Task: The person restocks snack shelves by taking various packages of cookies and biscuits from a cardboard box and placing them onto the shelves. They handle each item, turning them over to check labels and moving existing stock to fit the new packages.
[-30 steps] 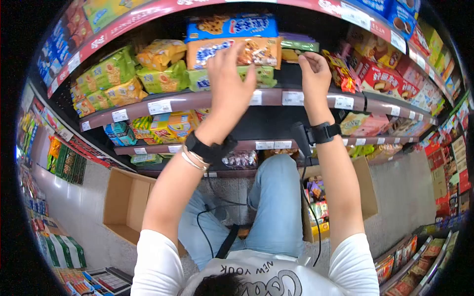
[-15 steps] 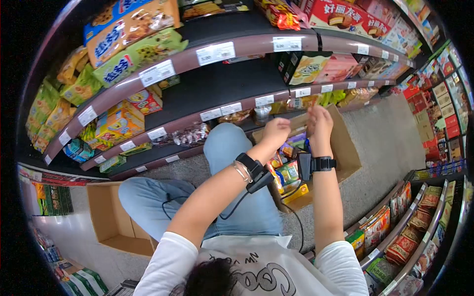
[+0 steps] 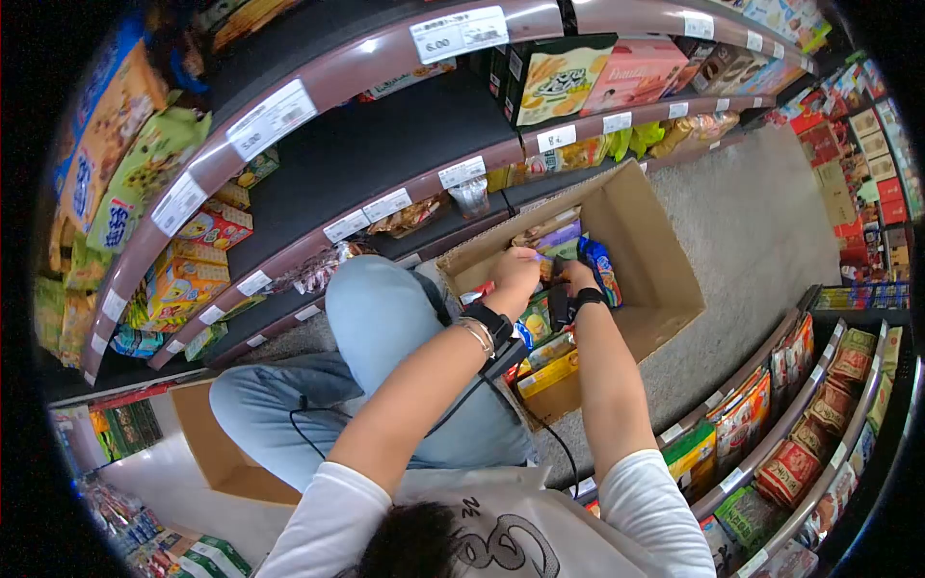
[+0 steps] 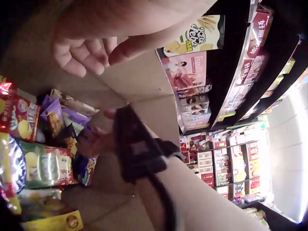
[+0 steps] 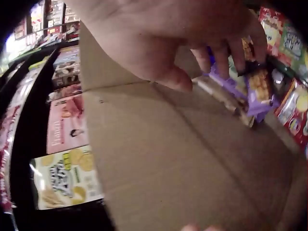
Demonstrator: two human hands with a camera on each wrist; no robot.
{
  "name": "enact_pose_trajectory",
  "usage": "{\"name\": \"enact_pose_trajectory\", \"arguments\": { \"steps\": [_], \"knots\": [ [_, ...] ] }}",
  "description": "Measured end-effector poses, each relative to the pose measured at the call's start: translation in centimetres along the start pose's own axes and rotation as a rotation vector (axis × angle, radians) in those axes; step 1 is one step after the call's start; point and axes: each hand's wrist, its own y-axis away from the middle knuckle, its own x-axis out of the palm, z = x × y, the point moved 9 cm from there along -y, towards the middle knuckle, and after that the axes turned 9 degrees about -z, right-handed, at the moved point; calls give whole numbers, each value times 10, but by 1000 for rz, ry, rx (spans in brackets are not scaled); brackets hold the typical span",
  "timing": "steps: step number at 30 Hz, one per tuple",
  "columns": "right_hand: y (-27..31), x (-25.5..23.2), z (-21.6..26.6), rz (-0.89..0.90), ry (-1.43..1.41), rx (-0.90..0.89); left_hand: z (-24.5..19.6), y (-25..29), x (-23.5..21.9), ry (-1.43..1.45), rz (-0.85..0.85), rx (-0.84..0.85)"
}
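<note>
Fingers of our left hand [image 3: 515, 275] hang loosely curled, thumb a little apart, nothing seen in them. Those of our right hand [image 5: 178, 33] are spread and bent down over the purple snack packets [image 5: 260, 91], thumb standing off; whether a fingertip touches one, we cannot tell.

Labels: shelf tags read 6.00 [image 3: 458, 34] and 5.00 [image 3: 273, 118]. We make out "Fran..." on the pink box [image 4: 185, 71], what looks like "deba" on the cream biscuit box [image 4: 195, 36] beside it, and 好丽 on a red box [image 4: 260, 31]. Much other print is too small or blurred.

Containers: the open cardboard carton [image 3: 660, 250] sits right of our knees. The purple packets lie in it with a blue packet [image 3: 599, 270], a green bag [image 4: 48, 163], red packs [image 4: 24, 118] and a yellow box [image 3: 547, 374]. A second carton [image 3: 217, 443], also open-topped, stands at our left.

Changes: both our hands were up at the shelf one second back, then above the carton; now they are down inside it. Our head view has swung, putting the chocolate-chip cookie packs [image 3: 106, 144] at its left edge.
</note>
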Motion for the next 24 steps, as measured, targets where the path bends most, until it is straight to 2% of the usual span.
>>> {"name": "enact_pose_trajectory", "arguments": {
  "steps": [1, 2, 3, 5, 8, 11, 13, 14, 16, 18, 21, 24],
  "knots": [
    [20, -10, 2, -81, 143, 18, -4, 5, 3, -7, 10, -11],
    [60, -20, 11, -130, 74, 57, -4, 7, 5, -12, 18, -22],
    [45, -14, 4, -71, 149, 20, 3, 2, 8, -68, -5, 8],
    [-26, 16, -27, 160, 324, -166, 25, -10, 13, -177, -52, 66],
    [-61, 32, -58, 242, 645, -240, 41, -15, 14, -258, -26, 13],
    [-99, 61, -90, 421, 978, -485, 70, -37, 17, -94, -78, 13],
    [-100, 67, -92, 394, 1040, -564, 41, -21, 5, -73, -59, -49],
    [-88, 58, -84, 286, 999, -521, 32, -14, 0, -63, -49, -81],
    [-59, 42, -69, 198, 968, -461, 49, -24, 2, -27, -53, -74],
    [-33, 29, -53, 229, 989, -432, 55, -25, 6, -1, -23, -91],
    [-39, 17, -44, 155, 951, -482, 58, -23, 15, 4, 55, -104],
    [-25, -8, -24, 17, 973, -386, 73, -33, 23, 1, 101, -59]
  ]
}}
